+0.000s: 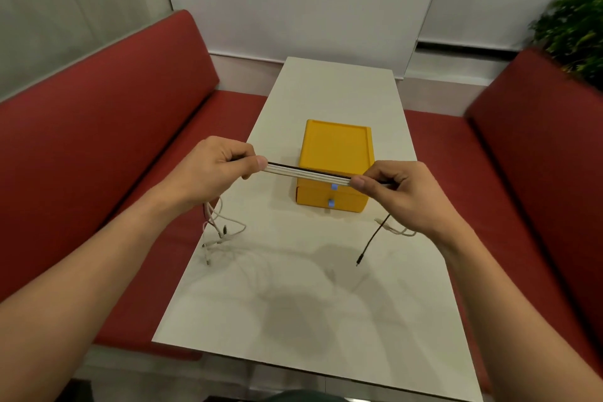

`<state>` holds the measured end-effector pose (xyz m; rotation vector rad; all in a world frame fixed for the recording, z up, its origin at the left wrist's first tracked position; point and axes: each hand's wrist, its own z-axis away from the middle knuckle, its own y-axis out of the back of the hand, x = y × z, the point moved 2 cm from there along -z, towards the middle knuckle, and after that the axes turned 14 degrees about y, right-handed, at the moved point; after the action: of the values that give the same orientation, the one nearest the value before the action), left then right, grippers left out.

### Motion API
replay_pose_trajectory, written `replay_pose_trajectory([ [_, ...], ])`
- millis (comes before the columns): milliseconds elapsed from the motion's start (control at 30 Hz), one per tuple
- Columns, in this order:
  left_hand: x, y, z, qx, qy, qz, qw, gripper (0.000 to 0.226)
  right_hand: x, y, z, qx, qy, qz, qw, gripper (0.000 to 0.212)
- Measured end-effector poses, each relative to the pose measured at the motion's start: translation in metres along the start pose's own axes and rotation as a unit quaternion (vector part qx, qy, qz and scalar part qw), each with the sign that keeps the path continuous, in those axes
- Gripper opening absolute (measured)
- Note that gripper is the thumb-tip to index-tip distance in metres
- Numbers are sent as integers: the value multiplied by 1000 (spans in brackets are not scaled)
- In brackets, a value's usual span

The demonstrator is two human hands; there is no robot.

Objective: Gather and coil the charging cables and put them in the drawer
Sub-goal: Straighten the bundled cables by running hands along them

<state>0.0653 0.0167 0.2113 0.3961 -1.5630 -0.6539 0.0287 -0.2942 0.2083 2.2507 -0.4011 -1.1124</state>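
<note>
Left hand and right hand pinch the cable bundle taut, fingers curled, above the white surface between 2 red benches.

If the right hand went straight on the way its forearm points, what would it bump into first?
Probably the yellow drawer box: the right hand grips the cable bundle just in front of it, though the gap is hard to judge.

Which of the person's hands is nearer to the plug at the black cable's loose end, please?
Right. The right hand is held above the black plug, slightly to its right; the left hand is far off to its left.
</note>
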Motion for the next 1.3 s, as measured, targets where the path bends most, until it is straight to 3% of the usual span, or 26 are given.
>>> replay_pose_trajectory([
  [133, 0, -5, -2, -9, -30, -13, 999, 41, 15, 2, -5, -42, -25, 22, 999, 14],
  [333, -17, -13, -10, -23, -82, -234, 969, 25, 19, -2, -6, -26, -32, 40, 998, 19],
  [467, -8, 7, -9, 117, -171, -317, 926, 39, 14, -5, -11, -9, -19, 37, 999, 19],
  [567, -3, 13, -11, 152, -177, -339, 911, 40, 15, -8, -17, 8, -15, 37, 999, 19],
  [633, -7, 3, -9, 111, -128, -322, 931, 40, 19, -9, -16, -5, -22, 29, 999, 19],
  [767, -30, -30, -5, -69, 1, -173, 982, 25, 28, -10, -7, -55, -45, 3, 997, 21],
  [833, -41, -41, -5, -136, 43, -120, 982, 29, 31, -12, -3, -79, -51, -10, 996, 22],
  [933, -42, -54, -5, -207, 83, -151, 963, 35, 33, -13, 0, -104, -54, -21, 993, 21],
  [1000, -28, -67, -6, -204, 88, -147, 964, 38, 32, -14, 0, -115, -50, -21, 992, 21],
  [1133, 15, -105, -6, -206, 45, -17, 977, 31, 31, -17, -3, -120, -41, -12, 992, 20],
  [1200, 21, -117, -7, -214, 64, 54, 973, 30, 31, -15, -4, -113, -37, -8, 993, 20],
  [1300, 23, -113, -9, -182, 56, 38, 981, 32, 32, -11, -2, -114, -43, -16, 992, 23],
])
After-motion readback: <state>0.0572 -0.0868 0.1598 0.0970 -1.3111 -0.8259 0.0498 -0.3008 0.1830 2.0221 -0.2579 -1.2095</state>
